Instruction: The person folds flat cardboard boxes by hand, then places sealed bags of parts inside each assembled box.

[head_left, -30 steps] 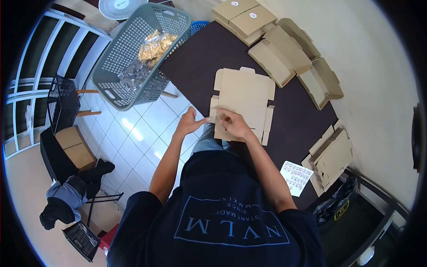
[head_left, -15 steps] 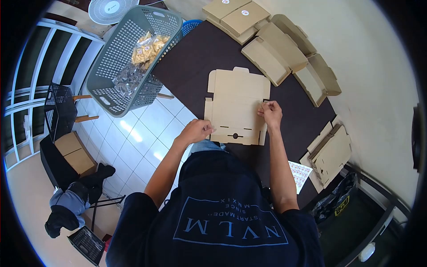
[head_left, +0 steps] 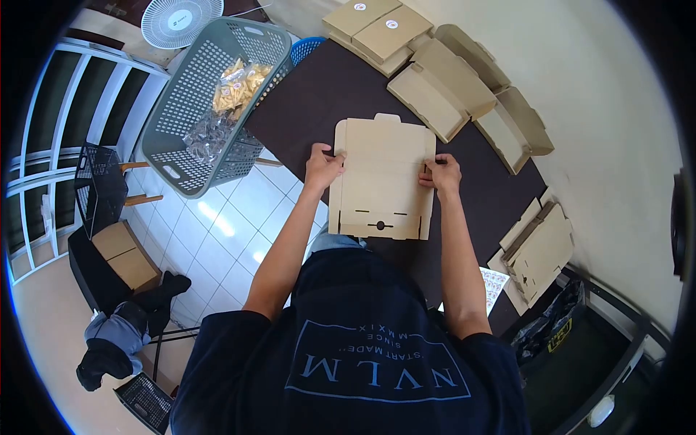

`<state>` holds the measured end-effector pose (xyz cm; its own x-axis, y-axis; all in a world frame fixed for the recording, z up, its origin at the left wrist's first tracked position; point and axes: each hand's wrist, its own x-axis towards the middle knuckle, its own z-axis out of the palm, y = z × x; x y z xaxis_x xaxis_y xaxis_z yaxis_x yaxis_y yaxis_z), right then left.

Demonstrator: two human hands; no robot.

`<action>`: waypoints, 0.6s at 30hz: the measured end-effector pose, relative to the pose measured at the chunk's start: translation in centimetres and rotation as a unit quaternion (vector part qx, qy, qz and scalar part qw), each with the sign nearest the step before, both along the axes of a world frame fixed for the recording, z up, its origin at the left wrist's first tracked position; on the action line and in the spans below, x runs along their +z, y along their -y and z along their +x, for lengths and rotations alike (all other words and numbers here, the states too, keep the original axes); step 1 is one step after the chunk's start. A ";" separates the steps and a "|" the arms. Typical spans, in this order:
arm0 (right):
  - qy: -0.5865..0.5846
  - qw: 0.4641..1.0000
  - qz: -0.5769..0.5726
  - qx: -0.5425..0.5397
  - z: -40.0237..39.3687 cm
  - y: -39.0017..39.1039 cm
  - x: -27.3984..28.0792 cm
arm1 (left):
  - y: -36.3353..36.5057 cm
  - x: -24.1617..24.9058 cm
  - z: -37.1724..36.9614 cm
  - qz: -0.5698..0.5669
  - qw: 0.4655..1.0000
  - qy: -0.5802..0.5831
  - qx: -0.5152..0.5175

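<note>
A flat, unfolded cardboard box [head_left: 384, 170] lies in front of me, its slotted end towards my body and a rounded tab at the far end. My left hand [head_left: 324, 168] is closed at its left edge, thumb and fingers on the side flap. On the opposite edge, my right hand [head_left: 442, 175] pinches the right side flap with curled fingers. Under the cardboard is a dark brown tabletop [head_left: 493, 206]. A sheet of round stickers [head_left: 494, 286] lies near my right forearm, partly hidden by it.
Open box trays [head_left: 435, 87] and closed boxes with stickers [head_left: 380, 32] stand along the wall. Flat cardboard blanks [head_left: 540, 254] are stacked at the right. Left of the table is a grey basket [head_left: 163, 109] holding bagged snacks [head_left: 239, 87]. A white fan [head_left: 180, 22] sits behind it.
My left hand has moved from the near left corner up to the middle of the left edge. The side flaps now stand folded up, and my right hand stays at the right edge.
</note>
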<state>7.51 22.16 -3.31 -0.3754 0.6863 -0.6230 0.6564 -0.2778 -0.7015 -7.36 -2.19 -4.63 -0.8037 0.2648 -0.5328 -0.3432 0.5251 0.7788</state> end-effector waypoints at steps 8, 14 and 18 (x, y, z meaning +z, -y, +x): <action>-0.108 0.993 -0.046 -0.015 1.5 0.2 -0.1 | 0.2 0.5 -1.2 0.052 0.994 0.091 -0.029; -0.267 0.956 -0.117 -0.023 5.2 1.2 0.5 | 2.8 1.2 0.9 0.144 0.984 0.015 -0.100; -0.361 0.922 -0.138 0.014 7.3 1.0 0.0 | 5.1 0.4 1.4 0.239 0.946 -0.021 -0.216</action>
